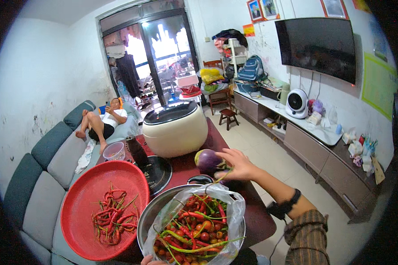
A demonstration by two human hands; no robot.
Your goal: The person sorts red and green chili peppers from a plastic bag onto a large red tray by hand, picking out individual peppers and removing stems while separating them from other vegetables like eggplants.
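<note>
My right hand (pixel 239 165) reaches over the table, its fingers curled at the right end of a round purple eggplant (pixel 208 160). A thin greenish stalk shows by the thumb. At the lower edge, only the fingers of my left hand (pixel 151 260) show, gripping the rim of a clear plastic bag (pixel 235 211). Inside it are red and green chili peppers (pixel 188 236) and small tomatoes (pixel 206 226). The bag sits within a metal pot (pixel 142 229). To its left, red chilies (pixel 115 216) lie in a red plastic basket (pixel 77 207).
Behind the pot stand a cream round-sided appliance (pixel 177 134), a black hot plate (pixel 160 173), a dark bottle (pixel 137 152) and a clear tub (pixel 114 151). Another person (pixel 108 119) reclines on the grey sofa (pixel 40 221). A TV cabinet (pixel 303 145) lines the right wall.
</note>
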